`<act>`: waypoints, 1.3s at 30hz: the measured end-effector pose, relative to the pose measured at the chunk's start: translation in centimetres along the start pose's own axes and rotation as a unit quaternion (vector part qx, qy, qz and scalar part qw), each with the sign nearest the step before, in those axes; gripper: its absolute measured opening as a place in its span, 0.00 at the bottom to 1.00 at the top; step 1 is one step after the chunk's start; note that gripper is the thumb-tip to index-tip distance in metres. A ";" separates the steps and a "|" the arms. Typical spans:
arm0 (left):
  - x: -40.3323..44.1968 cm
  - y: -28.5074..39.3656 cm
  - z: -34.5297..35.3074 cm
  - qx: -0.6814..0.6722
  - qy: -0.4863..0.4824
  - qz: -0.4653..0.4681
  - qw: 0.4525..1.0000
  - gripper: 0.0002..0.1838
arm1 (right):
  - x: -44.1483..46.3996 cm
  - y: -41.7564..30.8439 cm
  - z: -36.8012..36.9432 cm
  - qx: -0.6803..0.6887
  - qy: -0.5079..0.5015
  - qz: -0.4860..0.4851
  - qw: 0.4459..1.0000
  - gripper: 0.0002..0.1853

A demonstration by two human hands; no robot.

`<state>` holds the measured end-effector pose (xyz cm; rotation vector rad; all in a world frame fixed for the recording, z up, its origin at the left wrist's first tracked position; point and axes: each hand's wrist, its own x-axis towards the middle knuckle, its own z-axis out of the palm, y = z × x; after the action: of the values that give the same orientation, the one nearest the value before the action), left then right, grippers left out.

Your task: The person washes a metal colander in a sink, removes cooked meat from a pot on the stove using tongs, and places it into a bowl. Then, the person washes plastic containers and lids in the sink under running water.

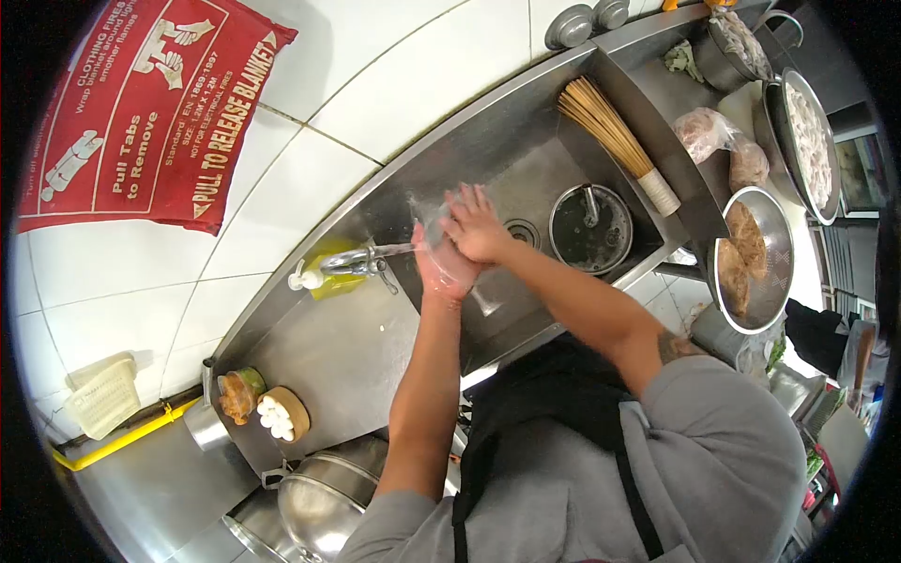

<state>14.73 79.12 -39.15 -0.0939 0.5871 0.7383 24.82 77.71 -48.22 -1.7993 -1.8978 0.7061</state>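
Observation:
Over the sink (488,324), both of my hands meet in the stream of running water from the tap (352,258). My left hand (447,272) is palm up, its thumb side along the left edge of a translucent, round-edged thing (435,242); water blurs it and I cannot make out what it is. Most of the left fingers are hidden. Laid across it from the right is my right hand (477,225), fingers stretched out and a little apart. A round pot of water (591,230) stands in the sink to the right of my hands.
Wooden skewers (610,131) lean along the sink's right side. A soap bottle (328,277) stands behind the tap. On the left counter are a wooden container of white pieces (282,416) and a jar (240,394). A colander (765,281) holds brown pieces at right.

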 end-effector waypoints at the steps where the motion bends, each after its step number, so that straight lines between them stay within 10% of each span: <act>1: 0.8 -0.3 -0.8 -0.030 -0.034 -0.001 0.999 0.34 | 1.4 -1.5 1.1 0.052 -0.018 0.028 0.998 0.35; 2: 4.6 1.6 -7.3 -0.021 -0.278 -0.017 0.960 0.34 | 2.0 -2.5 1.7 0.106 -0.037 0.055 0.992 0.36; 5: 1.0 1.8 -4.4 0.012 -0.002 0.099 0.995 0.33 | -1.5 -4.8 -4.7 0.041 -0.102 -0.091 0.990 0.37; 6: -0.4 1.8 -2.8 -0.018 -0.103 0.016 0.994 0.34 | -1.3 -2.2 -2.8 -0.041 0.022 -0.116 0.992 0.35; 9: 0.1 2.0 -3.7 0.172 -0.173 -0.047 0.969 0.35 | 1.0 1.2 -4.3 0.170 -0.017 0.142 0.975 0.32; 17: 1.9 5.3 -1.7 0.429 0.029 0.057 0.901 0.17 | -8.4 8.9 -11.8 -0.044 0.018 0.379 0.924 0.28; 24: 3.5 3.2 3.2 0.317 -0.086 0.041 0.943 0.19 | -11.1 17.5 -0.6 -0.236 -0.271 0.155 0.920 0.21; 30: 3.6 -1.5 3.0 0.432 0.013 0.052 0.900 0.26 | -10.8 9.5 -9.2 0.098 0.154 0.296 0.938 0.15; 33: 4.9 -5.1 0.8 0.472 0.013 0.075 0.878 0.26 | -8.6 5.0 -7.4 0.117 0.383 0.169 0.901 0.10; 37: 4.2 -7.8 2.3 0.421 0.039 0.016 0.906 0.27 | -6.7 3.3 -7.0 0.308 0.321 0.267 0.854 0.11; 39: 5.4 -9.8 0.8 0.346 0.019 0.018 0.938 0.28 | -7.2 3.8 -7.6 0.110 0.378 0.251 0.884 0.12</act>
<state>24.74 75.39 -42.52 0.5586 0.8595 0.5301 32.96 71.16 -44.40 -2.0182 -0.8207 0.2677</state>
